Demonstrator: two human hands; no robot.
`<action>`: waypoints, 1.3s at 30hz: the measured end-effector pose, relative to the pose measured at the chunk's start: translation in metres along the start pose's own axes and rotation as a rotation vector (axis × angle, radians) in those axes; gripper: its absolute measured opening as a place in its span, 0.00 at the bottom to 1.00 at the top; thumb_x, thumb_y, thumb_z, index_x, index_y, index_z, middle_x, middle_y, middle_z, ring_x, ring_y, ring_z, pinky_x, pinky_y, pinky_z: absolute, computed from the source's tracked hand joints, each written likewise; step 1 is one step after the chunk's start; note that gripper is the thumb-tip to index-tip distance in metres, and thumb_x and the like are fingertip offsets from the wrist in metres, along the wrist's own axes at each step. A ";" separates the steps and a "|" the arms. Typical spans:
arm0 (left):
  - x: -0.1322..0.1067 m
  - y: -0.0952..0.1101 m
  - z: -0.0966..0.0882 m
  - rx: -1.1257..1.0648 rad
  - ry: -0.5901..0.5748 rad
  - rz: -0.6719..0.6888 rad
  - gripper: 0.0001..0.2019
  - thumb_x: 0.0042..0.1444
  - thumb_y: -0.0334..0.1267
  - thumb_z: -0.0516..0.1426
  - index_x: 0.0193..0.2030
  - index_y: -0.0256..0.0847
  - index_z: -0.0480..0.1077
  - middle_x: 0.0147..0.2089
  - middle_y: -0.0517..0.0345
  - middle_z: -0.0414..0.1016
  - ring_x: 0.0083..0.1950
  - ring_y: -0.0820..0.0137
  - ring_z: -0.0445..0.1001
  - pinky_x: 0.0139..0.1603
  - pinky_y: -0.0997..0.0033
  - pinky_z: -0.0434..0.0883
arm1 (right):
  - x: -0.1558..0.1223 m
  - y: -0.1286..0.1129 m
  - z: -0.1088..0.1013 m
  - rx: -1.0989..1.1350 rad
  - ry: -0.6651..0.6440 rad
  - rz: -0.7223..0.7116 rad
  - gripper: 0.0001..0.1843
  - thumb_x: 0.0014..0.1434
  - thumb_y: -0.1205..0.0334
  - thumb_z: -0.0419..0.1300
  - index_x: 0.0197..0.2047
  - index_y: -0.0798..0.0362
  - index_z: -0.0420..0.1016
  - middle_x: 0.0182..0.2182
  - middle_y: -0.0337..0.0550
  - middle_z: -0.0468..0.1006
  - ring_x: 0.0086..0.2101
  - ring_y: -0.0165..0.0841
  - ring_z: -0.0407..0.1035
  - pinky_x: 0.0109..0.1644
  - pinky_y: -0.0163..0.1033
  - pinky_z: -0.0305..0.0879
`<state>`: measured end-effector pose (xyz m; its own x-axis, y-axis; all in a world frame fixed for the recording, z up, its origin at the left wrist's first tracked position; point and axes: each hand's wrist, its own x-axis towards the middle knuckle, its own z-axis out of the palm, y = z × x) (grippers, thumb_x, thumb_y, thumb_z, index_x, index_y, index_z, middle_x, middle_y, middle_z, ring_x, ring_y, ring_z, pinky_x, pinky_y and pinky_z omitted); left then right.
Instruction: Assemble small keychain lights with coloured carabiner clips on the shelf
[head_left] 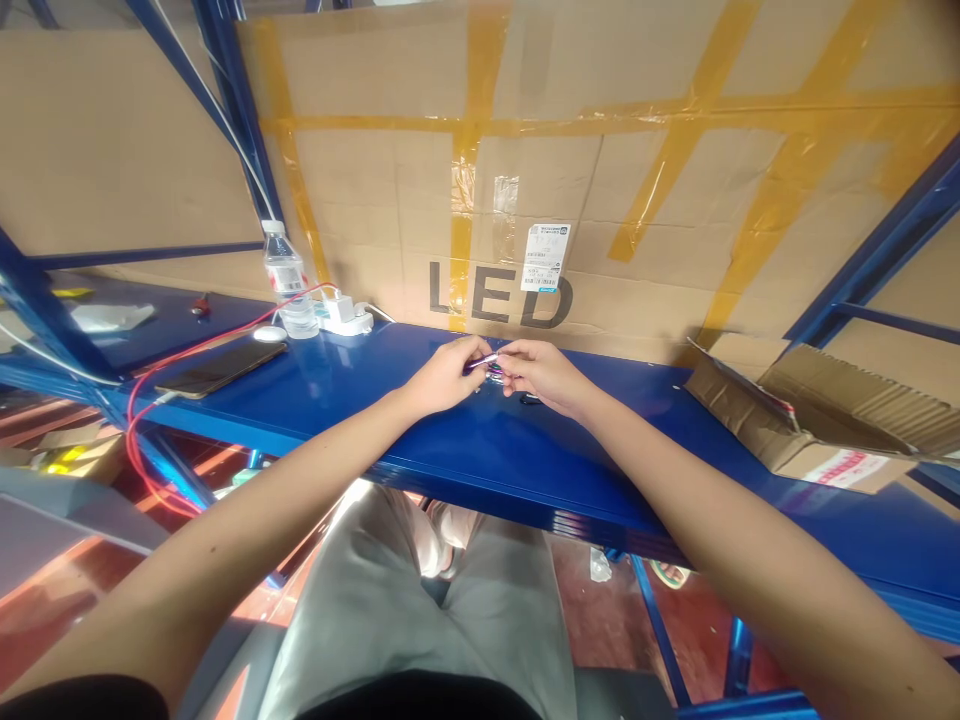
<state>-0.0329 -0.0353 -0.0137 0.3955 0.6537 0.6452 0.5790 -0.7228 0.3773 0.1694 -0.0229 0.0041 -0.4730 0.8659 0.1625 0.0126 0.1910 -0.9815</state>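
Observation:
Both hands meet above the blue shelf top [450, 440], close to its middle. My left hand [448, 376] is closed around a slim, shiny purple pen-like piece [482, 363], which points up toward the right. The thumb and fingers of my right hand [546, 374] pinch its other end. Just under the fingertips lie small shiny bits [495, 376], too small to name. A little dark item [530, 399] rests on the shelf below my right hand. My fingers cover part of the purple piece, so its exact kind does not show.
A large cardboard box [390, 200] marked LED stands behind the shelf. To the left are a water bottle [289, 285], a power strip [345, 318], a phone [223, 370] and a red cable [187, 350]. An open carton [810, 420] sits at the right, near a blue upright.

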 end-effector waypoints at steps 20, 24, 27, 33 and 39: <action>-0.002 0.006 0.001 0.632 -0.141 0.189 0.12 0.70 0.35 0.47 0.44 0.39 0.71 0.40 0.48 0.79 0.41 0.59 0.78 0.41 0.63 0.70 | -0.004 -0.005 -0.014 -0.779 -0.071 -0.161 0.12 0.64 0.61 0.58 0.28 0.52 0.66 0.20 0.35 0.70 0.21 0.29 0.65 0.30 0.37 0.58; -0.003 0.012 -0.001 0.647 -0.224 0.089 0.13 0.69 0.36 0.47 0.46 0.39 0.73 0.41 0.47 0.80 0.40 0.58 0.79 0.38 0.63 0.70 | -0.003 0.000 -0.015 -0.862 -0.057 -0.275 0.12 0.63 0.59 0.57 0.28 0.52 0.66 0.24 0.37 0.72 0.26 0.31 0.64 0.33 0.37 0.55; -0.003 0.017 -0.002 0.628 -0.274 -0.001 0.15 0.70 0.37 0.46 0.47 0.40 0.74 0.43 0.48 0.81 0.41 0.57 0.80 0.38 0.63 0.70 | -0.003 0.000 -0.014 -0.904 -0.072 -0.306 0.12 0.63 0.59 0.57 0.29 0.52 0.68 0.26 0.39 0.73 0.28 0.31 0.63 0.34 0.38 0.54; -0.002 0.018 -0.002 0.499 -0.325 -0.116 0.16 0.70 0.40 0.46 0.48 0.44 0.75 0.47 0.52 0.83 0.46 0.57 0.81 0.43 0.63 0.71 | -0.004 0.000 -0.011 -0.977 -0.082 -0.299 0.13 0.63 0.62 0.57 0.26 0.52 0.65 0.24 0.38 0.70 0.26 0.30 0.59 0.34 0.38 0.50; -0.002 0.010 0.001 0.261 -0.287 -0.158 0.15 0.68 0.40 0.48 0.39 0.44 0.75 0.38 0.54 0.81 0.39 0.60 0.77 0.40 0.65 0.68 | -0.003 0.003 -0.009 -1.001 -0.082 -0.321 0.15 0.64 0.63 0.57 0.25 0.52 0.63 0.24 0.37 0.69 0.27 0.30 0.57 0.33 0.38 0.49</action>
<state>-0.0275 -0.0436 -0.0123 0.4486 0.8144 0.3681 0.7950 -0.5518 0.2520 0.1791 -0.0208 0.0012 -0.6411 0.6799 0.3558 0.5800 0.7330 -0.3556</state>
